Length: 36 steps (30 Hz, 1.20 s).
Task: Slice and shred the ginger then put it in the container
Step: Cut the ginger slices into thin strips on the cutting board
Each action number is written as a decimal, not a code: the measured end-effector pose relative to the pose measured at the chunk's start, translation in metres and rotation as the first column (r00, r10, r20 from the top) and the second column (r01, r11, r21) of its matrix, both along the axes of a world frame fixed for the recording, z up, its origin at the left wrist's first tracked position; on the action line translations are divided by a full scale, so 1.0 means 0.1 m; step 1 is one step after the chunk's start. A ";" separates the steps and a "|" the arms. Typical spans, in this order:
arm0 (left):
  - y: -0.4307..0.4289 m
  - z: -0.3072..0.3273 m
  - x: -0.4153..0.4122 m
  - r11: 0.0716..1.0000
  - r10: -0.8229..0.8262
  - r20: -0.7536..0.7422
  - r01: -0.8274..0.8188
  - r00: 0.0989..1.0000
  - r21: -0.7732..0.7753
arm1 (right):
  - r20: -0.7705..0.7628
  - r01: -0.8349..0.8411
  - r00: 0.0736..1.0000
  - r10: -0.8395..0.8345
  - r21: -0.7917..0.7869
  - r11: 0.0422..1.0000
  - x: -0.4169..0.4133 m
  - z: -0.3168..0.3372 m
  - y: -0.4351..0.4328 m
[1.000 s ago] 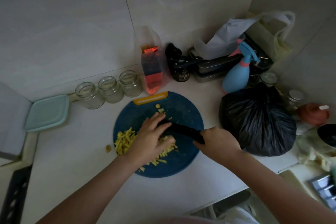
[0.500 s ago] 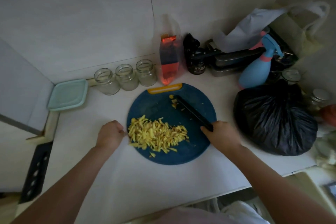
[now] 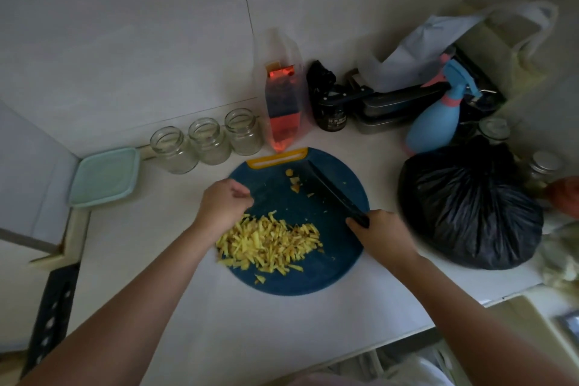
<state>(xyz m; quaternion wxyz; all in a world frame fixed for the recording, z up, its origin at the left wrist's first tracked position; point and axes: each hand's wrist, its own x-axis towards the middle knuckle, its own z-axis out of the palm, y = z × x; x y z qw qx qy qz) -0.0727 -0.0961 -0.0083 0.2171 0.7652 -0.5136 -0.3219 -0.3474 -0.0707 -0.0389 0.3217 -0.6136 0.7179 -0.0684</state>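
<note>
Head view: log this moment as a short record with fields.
board: blue round cutting board on the counter
knife: black, blade over the board
ginger: shredded, piled on the board; few scraps by the blade
right hand: holds the knife handle
left hand: fingers curled, beside the pile
container: teal lid on, left of board

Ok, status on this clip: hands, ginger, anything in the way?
Right hand grips knife, blade over cutting board. Left hand curled beside shredded ginger, hold unclear. Pile on board, nothing blocking.

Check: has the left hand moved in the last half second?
Yes: left hand moved rightward off the counter onto the blue cutting board, beside the shredded ginger.
</note>
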 end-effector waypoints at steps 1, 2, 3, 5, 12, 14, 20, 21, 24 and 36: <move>-0.04 0.04 -0.09 0.999 -0.011 -0.126 0.017 0.992 0.051 | 0.023 0.009 1.000 -0.009 0.008 1.000 -0.01 -0.01 0.00; -0.08 0.08 -0.18 0.993 -0.012 -0.249 0.040 0.968 0.109 | 0.049 0.020 0.999 -0.020 0.018 1.000 -0.03 -0.02 0.00; -0.11 0.11 -0.25 0.983 -0.012 -0.357 0.076 0.934 0.167 | 0.070 0.028 0.997 -0.030 0.028 0.999 -0.05 -0.03 0.00; -0.14 0.14 -0.33 0.955 -0.001 -0.530 0.157 0.848 0.250 | 0.077 0.028 0.997 -0.032 0.041 0.999 -0.07 -0.03 0.02; -0.29 0.01 -0.48 0.908 0.073 -0.713 0.249 0.697 0.336 | 0.108 0.056 0.992 -0.060 0.039 0.998 -0.09 0.01 -0.01; -0.35 -0.06 -0.55 0.914 0.050 -0.677 0.240 0.735 0.328 | 0.106 0.064 0.992 -0.068 0.044 0.997 -0.09 0.00 -0.03; -0.51 -0.24 -0.75 0.914 -0.249 -0.366 0.343 0.896 0.218 | 0.109 0.085 0.990 -0.089 0.045 0.995 -0.10 -0.01 -0.10; -0.52 -0.26 -0.75 0.897 -0.321 -0.312 0.393 0.894 0.201 | 0.105 0.087 0.990 -0.092 0.052 0.995 -0.10 -0.02 -0.11; -0.53 -0.30 -0.74 0.872 -0.431 -0.208 0.465 0.878 0.153 | 0.088 0.092 0.991 -0.098 0.070 0.993 -0.11 -0.05 -0.14; -0.42 -0.33 -0.86 0.868 -0.481 -0.040 0.482 0.876 0.114 | 0.137 0.121 0.981 -0.135 0.108 0.987 -0.07 -0.11 -0.12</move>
